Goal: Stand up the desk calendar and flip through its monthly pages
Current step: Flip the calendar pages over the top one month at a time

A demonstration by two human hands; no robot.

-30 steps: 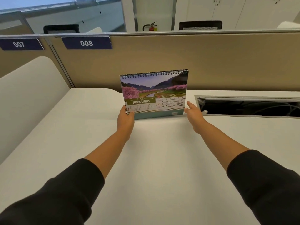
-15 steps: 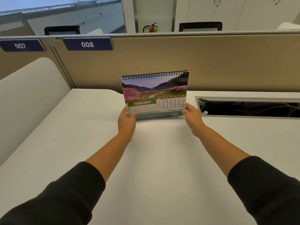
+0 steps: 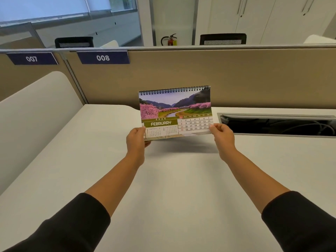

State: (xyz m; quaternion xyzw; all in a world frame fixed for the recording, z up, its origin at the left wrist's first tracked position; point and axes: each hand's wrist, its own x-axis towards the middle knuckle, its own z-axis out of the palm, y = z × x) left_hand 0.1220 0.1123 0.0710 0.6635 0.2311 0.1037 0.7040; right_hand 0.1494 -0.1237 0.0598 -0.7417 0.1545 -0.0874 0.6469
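Note:
A spiral-bound desk calendar [image 3: 175, 110] shows its February page with pink blossom trees and a river. It is held upright above the white desk [image 3: 172, 188], its shadow on the surface below. My left hand [image 3: 136, 139] pinches its lower left corner. My right hand [image 3: 221, 134] pinches the lower right corner. The lower edges of several pages fan out between my hands. The back of the calendar is hidden.
A beige partition [image 3: 236, 79] with labels 007 and 008 runs behind the desk. An open cable tray [image 3: 276, 125] with wires sits at the right rear. A white curved divider [image 3: 36, 115] stands at the left.
My right hand closed on the lower right corner. Both hands raised the calendar off the desk; its teal base no longer shows and the page edges are fanned.

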